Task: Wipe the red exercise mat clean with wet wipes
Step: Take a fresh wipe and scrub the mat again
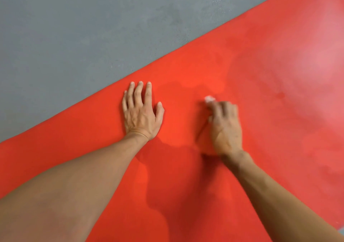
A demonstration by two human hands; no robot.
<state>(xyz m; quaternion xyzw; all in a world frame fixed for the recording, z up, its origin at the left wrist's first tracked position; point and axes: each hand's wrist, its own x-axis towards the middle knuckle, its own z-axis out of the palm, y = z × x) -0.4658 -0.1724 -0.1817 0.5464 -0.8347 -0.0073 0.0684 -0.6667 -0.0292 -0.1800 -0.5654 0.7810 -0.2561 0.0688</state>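
- Red exercise mat lies flat on the grey floor. Its long axis runs diagonally in view, lower-left to upper-right; far long edge is the red/grey line just beyond the left fingertips.
- Left hand: grip fully open, fingers straight and slightly spread, palm flat on the mat, close inside the far long edge. Holds nothing. My read: it's bracing or pinning the mat.
- Right hand: motion-blurred, fingers curled down over a white wet wipe, pressing it onto the mat. Only a small bit of wipe shows past the fingertips; rest is hidden under the hand. Exact finger layout too blurred to call.
- Key relation: wipe sits at the front of the right hand, toward the far long edge and just right of the left hand, with bare mat between the two hands. Right hand is the working one, already on the wipe.
- Surface: mat toward the upper-right end looks paler and hazy with a glare patch; can't tell whether that's a wet film or just reflection. Section around and below the hands is saturated red.
- Judgement: mid-wipe, task partly done at most. Next strokes likely run along the long axis or toward the near edge, which is out of frame.
- Risk: mat creeping on the smooth floor if the left hand lifts.
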